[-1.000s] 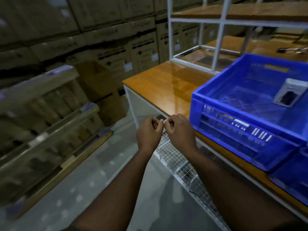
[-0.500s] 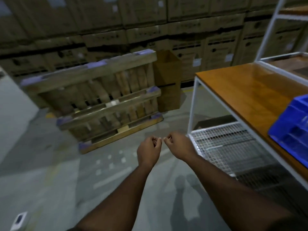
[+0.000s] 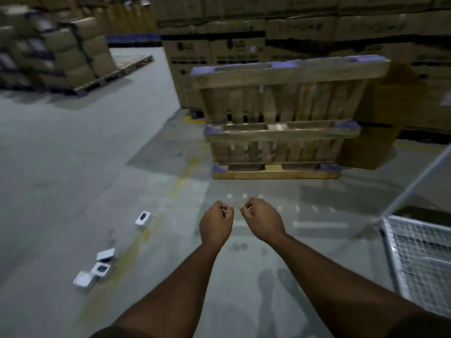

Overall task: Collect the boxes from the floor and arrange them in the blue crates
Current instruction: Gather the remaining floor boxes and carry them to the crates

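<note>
Several small white boxes lie on the grey floor to my left: one box point(image 3: 143, 218) alone farther out, and a cluster of three boxes point(image 3: 95, 269) nearer to me. My left hand point(image 3: 216, 224) and my right hand point(image 3: 262, 218) are held out in front of me at mid-frame, close together, fingers curled shut with nothing visible in them. Both hands are well to the right of the boxes and above the floor. No blue crate is in view.
Stacked wooden pallets point(image 3: 280, 123) stand upright straight ahead against a wall of cardboard cartons point(image 3: 219, 45). A wire-mesh shelf point(image 3: 422, 264) of the table frame is at the right edge. More stacked cartons on pallets point(image 3: 61, 52) stand at the far left.
My view has swung left from the table and blue crate to the floor; the boxes have come into sight. My hands have drifted slightly apart and stay curled.
</note>
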{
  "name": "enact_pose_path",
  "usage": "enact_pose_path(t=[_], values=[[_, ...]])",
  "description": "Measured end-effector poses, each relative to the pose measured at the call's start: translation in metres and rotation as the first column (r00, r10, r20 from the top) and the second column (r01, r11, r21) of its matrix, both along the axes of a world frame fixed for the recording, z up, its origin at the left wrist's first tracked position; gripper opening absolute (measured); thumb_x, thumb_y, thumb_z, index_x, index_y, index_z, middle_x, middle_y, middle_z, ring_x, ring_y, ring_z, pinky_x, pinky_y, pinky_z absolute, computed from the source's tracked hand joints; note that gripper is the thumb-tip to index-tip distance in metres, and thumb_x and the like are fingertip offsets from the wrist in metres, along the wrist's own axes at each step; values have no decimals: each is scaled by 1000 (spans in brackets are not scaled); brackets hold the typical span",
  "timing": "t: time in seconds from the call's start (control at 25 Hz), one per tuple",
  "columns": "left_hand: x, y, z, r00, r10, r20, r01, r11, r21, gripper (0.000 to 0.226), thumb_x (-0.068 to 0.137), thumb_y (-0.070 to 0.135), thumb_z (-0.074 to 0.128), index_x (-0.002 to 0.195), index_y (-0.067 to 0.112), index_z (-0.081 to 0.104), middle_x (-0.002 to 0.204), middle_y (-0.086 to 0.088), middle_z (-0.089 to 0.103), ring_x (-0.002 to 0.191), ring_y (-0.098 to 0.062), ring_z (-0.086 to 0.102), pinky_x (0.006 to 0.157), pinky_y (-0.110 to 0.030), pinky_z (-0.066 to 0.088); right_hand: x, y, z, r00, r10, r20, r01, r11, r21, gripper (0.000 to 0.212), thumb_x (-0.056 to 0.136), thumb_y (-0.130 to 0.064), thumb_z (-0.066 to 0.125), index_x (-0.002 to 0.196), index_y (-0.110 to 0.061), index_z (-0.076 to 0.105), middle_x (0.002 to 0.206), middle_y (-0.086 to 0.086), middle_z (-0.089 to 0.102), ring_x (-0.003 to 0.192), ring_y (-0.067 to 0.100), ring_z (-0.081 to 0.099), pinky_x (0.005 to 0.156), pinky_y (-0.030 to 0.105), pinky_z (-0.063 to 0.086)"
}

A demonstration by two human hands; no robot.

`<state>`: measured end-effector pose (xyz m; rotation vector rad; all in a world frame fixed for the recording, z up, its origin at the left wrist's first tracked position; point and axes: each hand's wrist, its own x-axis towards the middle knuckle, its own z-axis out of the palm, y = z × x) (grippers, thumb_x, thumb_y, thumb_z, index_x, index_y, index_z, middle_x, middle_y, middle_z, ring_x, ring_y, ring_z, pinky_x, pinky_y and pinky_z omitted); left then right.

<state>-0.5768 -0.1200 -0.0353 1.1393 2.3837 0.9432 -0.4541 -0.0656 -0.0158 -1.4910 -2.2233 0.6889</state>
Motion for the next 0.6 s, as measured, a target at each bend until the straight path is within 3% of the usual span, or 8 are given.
enact_pose_path(t=[0.32,0.6], values=[[-120,-66,-22,936,346,59,-345,938,-30,24,97,43,54,96,22,66,91,4,73,86,-20,68,73,-31,49,-145,-26,-21,930,365,48,-365,931,-19,29,96,-45,48,98,-21,65,96,-1,65,85,17,61,69,31,47],[-226,-76,-27,796,597,101,-593,802,-69,17,94,39,55,89,26,63,85,6,73,83,-17,69,74,-32,53,-280,-11,-39,788,616,20,-613,786,-76,30,96,-46,49,101,-21,65,99,0,66,90,19,63,70,29,45]])
